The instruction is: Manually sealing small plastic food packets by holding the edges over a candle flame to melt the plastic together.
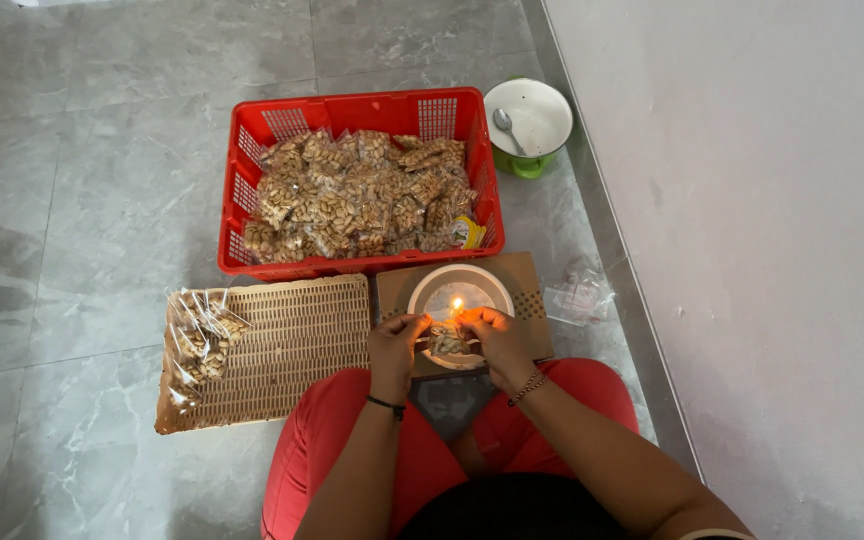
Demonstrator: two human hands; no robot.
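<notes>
Filling most of the floor ahead is a red plastic crate [362,115], packed with small clear bags of nuts [362,195]. Just beyond its far right corner stands a green-and-white pot [530,125] with a spoon [505,125] lying inside. On the near left lies a woven tan tray [292,345], and a few more filled bags [197,340] are heaped on its left end. Beside the tray, a piece of brown cardboard [522,275] carries a white bowl [460,282] in which a small candle flame [456,303] burns. A crumpled clear wrapper [580,295] sits on the tiles to the right, near the wall. Nothing stands between the hands and the flame.

One small packet of nuts [447,340] is held over the near edge of the bowl, its long axis running left to right, its upper edge turned toward the flame just above it.

Both hands are closed in a pinch on the packet: the left hand [397,345] grips its left end with thumb and fingertips, and the right hand [500,335] grips its right end the same way, remaining fingers curled in.
</notes>
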